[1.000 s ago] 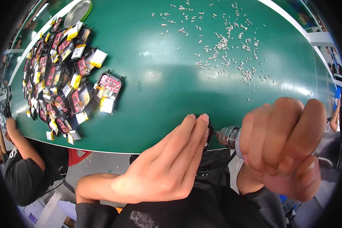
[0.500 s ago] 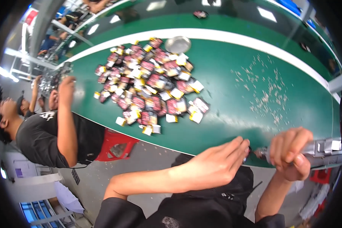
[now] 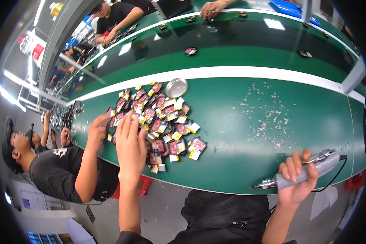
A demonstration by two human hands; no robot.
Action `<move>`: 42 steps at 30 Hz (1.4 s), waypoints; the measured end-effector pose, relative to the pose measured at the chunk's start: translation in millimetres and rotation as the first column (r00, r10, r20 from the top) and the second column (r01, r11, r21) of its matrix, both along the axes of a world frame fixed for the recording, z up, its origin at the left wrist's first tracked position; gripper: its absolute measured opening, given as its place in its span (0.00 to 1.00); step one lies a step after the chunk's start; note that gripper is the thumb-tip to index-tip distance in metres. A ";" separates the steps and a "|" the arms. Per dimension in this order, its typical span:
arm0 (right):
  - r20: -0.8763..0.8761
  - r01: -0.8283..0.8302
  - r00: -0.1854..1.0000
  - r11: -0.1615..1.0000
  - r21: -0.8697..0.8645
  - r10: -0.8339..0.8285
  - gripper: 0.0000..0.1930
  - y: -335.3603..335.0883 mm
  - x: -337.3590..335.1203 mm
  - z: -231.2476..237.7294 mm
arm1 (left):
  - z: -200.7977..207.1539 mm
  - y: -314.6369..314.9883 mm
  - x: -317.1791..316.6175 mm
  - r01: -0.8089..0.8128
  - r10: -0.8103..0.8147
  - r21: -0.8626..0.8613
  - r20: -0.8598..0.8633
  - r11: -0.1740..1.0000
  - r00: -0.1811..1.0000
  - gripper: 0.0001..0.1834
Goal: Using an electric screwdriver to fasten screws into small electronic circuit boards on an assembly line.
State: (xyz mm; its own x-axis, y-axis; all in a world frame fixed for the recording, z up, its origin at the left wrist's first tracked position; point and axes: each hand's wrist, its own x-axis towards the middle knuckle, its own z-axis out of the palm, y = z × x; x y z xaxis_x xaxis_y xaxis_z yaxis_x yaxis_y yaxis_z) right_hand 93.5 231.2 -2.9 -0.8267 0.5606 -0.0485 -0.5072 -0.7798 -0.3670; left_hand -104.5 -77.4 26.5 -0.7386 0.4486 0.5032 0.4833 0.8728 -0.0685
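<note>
My left hand (image 3: 131, 148) reaches over the left side of a pile of small black electronic modules (image 3: 152, 116) on the green table. Its fingers are stretched out, and whatever lies beneath their tips is hidden. The modules have reddish faces and attached white-and-yellow pieces. In my right hand (image 3: 297, 179), at the table's front edge on the right, is a grey electric screwdriver (image 3: 309, 171). Its metal bit points left, and a black cord hangs from its rear end. One module (image 3: 197, 147) lies at the pile's right edge.
Small screws (image 3: 268, 120) are scattered right of the pile. A round metal dish (image 3: 176, 88) sits behind it. Past a white rail (image 3: 232, 72), a dark green belt carries several modules. A co-worker's hand (image 3: 96, 132) is close to my left hand. Other people work across the belt.
My left hand has moved from the front edge, beside my right hand, leftward to the pile. My right hand now shows gripping the screwdriver. The head view has shifted, revealing more of the far side.
</note>
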 end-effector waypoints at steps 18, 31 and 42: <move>-0.051 -0.105 0.993 0.994 0.032 0.107 0.09 6.7 10.5 -12.9 | -14.8 172.0 -23.1 0.611 -0.593 -0.056 0.186 0.790 0.784 0.04; -0.049 -0.155 0.987 0.986 -0.054 0.152 0.08 -2.0 20.6 -5.1 | -7.6 171.5 -17.3 0.581 -0.555 -0.057 0.232 0.812 0.799 0.10; 0.027 -0.095 0.995 0.988 -0.121 0.099 0.07 -9.0 17.7 -6.5 | 2.4 169.8 -10.1 0.676 -0.680 -0.396 0.155 0.622 0.717 0.07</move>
